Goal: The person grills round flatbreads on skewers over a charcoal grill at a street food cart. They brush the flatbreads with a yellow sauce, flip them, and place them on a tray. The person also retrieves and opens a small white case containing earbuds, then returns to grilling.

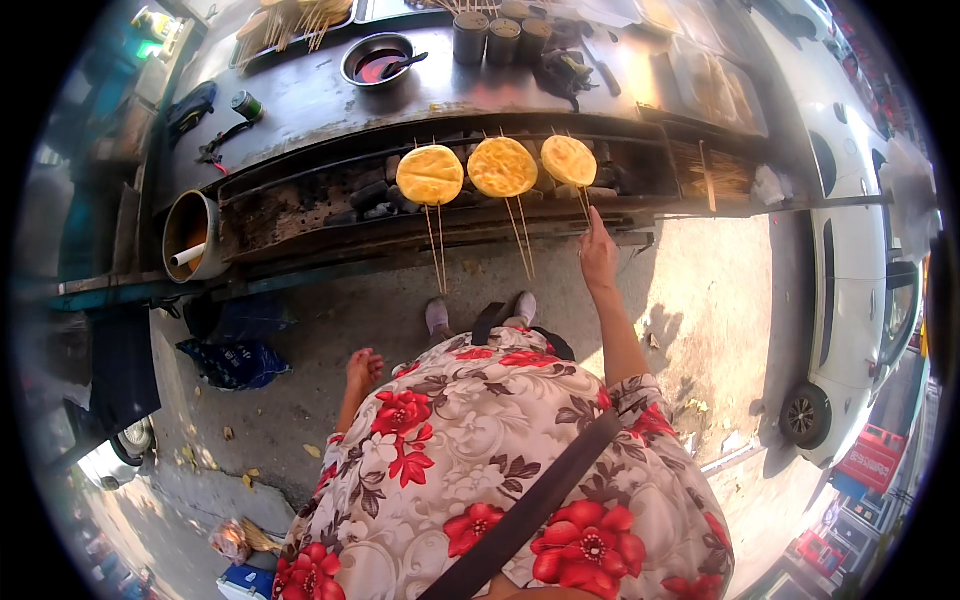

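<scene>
Three round flatbreads, each on a pair of wooden skewers, lie across a long charcoal grill (292, 214). My right hand (598, 255) grips the skewer ends of the right flatbread (568, 160), which is tilted a little. The middle flatbread (502, 167) is browned in patches. A crease crosses the left flatbread (430, 175); its skewers stick out towards me over the grill's front edge. My left hand (364, 367) hangs at my side, fingers loosely curled, with nothing seen in it. Dark charcoal pieces (369, 196) show between and beside the breads.
Behind the grill, a metal counter (300, 97) carries a bowl of red sauce (376, 60), metal shaker cans (471, 37), a knife (600, 69) and a small can (247, 106). A pot (213, 238) with a white handle stands at the grill's left end. A white car (847, 315) is at right.
</scene>
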Demonstrator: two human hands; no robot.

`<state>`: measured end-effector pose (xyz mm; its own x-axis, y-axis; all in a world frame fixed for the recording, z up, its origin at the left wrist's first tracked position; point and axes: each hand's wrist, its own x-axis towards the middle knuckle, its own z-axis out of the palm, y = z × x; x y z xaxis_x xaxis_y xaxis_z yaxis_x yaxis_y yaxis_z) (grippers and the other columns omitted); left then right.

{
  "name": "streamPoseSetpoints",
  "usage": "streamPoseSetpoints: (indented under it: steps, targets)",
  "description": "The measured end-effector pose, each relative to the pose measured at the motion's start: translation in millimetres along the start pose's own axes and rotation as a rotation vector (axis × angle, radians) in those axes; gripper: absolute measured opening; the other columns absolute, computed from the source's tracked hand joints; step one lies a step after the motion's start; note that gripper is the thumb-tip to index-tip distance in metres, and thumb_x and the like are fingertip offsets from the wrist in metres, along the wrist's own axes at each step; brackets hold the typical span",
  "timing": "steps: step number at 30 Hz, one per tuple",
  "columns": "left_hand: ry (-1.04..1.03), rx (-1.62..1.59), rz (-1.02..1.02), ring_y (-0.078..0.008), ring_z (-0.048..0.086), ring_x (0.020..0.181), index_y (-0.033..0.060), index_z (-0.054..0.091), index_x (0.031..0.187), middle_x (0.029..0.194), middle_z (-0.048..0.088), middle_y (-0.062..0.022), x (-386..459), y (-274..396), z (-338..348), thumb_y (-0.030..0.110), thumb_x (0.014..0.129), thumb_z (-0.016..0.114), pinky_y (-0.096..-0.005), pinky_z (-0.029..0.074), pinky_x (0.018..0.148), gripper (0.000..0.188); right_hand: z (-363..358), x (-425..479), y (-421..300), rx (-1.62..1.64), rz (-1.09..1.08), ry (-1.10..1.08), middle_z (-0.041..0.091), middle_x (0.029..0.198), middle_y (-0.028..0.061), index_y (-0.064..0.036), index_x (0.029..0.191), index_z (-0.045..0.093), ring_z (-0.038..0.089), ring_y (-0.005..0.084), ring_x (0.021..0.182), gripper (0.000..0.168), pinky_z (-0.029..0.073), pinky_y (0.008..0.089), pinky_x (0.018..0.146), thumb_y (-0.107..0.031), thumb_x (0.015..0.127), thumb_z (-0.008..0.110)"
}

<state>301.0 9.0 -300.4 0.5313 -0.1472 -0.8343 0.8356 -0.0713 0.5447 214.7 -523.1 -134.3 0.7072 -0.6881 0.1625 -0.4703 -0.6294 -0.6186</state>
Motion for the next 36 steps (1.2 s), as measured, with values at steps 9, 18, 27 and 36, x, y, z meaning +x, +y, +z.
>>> streamPoseSetpoints:
  steps: [9, 18, 27, 36]
  targets:
    - [-0.050, 0.095, 0.046, -0.0119, 0.060, 0.065, 0.0138, 0.051, 0.104, 0.084, 0.063, -0.0037, -2, 52, 51, 0.025, 0.092, 0.045, -0.0251, 0.047, 0.050, 0.017, 5, 1, 20, 0.798, 0.548, -0.291, 0.055, 0.068, 0.0019, -0.008, 0.128, 0.042, 0.038, 0.0037, 0.043, 0.038, 0.031, 0.0184, 0.038, -0.018, 0.092, 0.044]
    - [-0.230, 0.261, 0.428, -0.0106, 0.058, 0.080, 0.0114, 0.041, 0.123, 0.098, 0.058, -0.0047, -36, 144, 212, 0.025, 0.090, 0.050, -0.0225, 0.046, 0.060, 0.037, 7, -6, 32, 0.587, 0.392, -0.218, 0.060, 0.086, 0.0071, -0.007, 0.133, 0.034, 0.055, 0.0097, 0.060, 0.049, 0.045, 0.0207, 0.048, -0.022, 0.090, 0.050]
    - [0.236, 0.914, 0.861, -0.0315, 0.060, 0.068, 0.0047, 0.036, 0.125, 0.073, 0.061, -0.0118, -38, 149, 283, 0.012, 0.084, 0.051, -0.0404, 0.046, 0.066, 0.044, -20, -2, 42, 0.501, 0.263, -0.368, 0.060, 0.093, 0.0087, -0.007, 0.133, 0.034, 0.057, 0.0112, 0.066, 0.049, 0.046, 0.0237, 0.054, -0.022, 0.089, 0.050]
    - [-0.266, 0.206, 0.544, -0.0049, 0.035, 0.037, 0.0049, 0.048, 0.116, 0.072, 0.061, -0.0065, -62, 162, 285, 0.020, 0.094, 0.038, -0.0192, 0.027, 0.036, 0.029, -32, 19, 67, 0.473, 0.244, -0.519, 0.061, 0.089, 0.0084, -0.007, 0.131, 0.037, 0.058, 0.0119, 0.064, 0.046, 0.048, 0.0243, 0.055, -0.022, 0.089, 0.050]
